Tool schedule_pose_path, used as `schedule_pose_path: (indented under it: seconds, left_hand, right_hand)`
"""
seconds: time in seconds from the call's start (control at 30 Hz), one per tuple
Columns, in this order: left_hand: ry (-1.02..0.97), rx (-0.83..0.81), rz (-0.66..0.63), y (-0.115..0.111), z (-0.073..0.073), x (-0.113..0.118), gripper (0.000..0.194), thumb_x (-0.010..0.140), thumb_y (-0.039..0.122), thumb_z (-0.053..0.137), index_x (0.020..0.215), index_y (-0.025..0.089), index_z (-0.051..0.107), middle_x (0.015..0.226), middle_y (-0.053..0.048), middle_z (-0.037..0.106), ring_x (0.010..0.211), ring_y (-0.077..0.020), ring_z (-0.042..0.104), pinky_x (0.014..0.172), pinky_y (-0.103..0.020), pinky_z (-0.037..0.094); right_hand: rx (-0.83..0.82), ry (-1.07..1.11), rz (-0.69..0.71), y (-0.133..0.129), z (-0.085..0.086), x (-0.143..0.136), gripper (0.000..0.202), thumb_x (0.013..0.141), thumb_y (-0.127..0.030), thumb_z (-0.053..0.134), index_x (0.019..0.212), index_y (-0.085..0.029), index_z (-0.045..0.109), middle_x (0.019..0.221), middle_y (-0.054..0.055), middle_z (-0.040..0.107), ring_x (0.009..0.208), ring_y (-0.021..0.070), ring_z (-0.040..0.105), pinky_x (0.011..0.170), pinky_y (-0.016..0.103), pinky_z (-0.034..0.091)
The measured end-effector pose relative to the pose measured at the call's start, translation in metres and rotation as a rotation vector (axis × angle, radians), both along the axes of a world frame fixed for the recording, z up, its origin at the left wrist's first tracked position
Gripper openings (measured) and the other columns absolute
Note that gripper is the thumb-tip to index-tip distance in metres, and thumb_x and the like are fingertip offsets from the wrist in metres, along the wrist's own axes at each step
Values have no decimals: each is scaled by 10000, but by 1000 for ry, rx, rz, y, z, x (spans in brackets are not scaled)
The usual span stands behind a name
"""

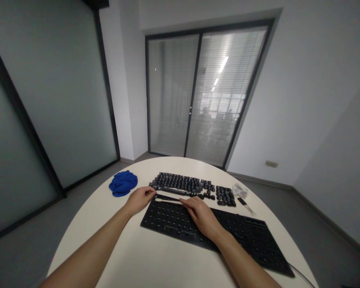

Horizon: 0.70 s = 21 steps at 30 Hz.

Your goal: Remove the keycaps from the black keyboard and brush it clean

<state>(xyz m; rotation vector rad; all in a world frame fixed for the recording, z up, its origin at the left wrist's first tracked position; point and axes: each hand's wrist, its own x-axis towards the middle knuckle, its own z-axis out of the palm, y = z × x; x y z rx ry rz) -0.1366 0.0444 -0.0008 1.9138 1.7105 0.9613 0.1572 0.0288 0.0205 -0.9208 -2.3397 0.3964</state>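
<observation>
A black keyboard base (183, 226) with its keycaps off lies slantwise across the table, its key posts bare. Over its far left part, my right hand (199, 214) pinches a thin white swab (169, 200), whose rounded tip points left along the far edge. At the far left corner of the base is my left hand (141, 199), with fingers curled together; what they hold, if anything, is hidden. Behind the base, loose black keycaps (180, 182) are laid out in rows, with the long space bar (175, 191) in front and a number pad group (225, 196) to the right.
A crumpled blue cloth (123, 183) lies left of the keycaps. On the right are a clear plastic bag (240, 190) and a small black-ended brush-like tool (242, 201). A cable (301, 274) runs off the near right. The round white table (132, 256) has a curved edge.
</observation>
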Motion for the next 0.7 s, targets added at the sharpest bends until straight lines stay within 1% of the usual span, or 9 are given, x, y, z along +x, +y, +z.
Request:
schedule_pose_path:
  seconds: [0.33, 0.7]
  left_hand:
    - [-3, 11, -13, 2, -3, -1, 335, 854, 482, 524, 887, 219, 730, 843, -22, 741, 785, -218, 660, 727, -272, 449]
    - [-9, 10, -14, 1, -2, -1, 336, 850, 489, 527, 875, 222, 728, 833, -21, 741, 783, -223, 664, 729, -277, 453]
  right_hand:
    - [-22, -13, 34, -4, 8, 1, 339, 1007, -225, 426, 1270, -238, 638, 1096, 68, 703, 1012, 228, 567, 922, 365, 453]
    - [-13, 7, 6, -3, 5, 2, 324, 996, -210, 424, 1223, -224, 654, 1080, 83, 687, 1029, 226, 578, 944, 376, 457]
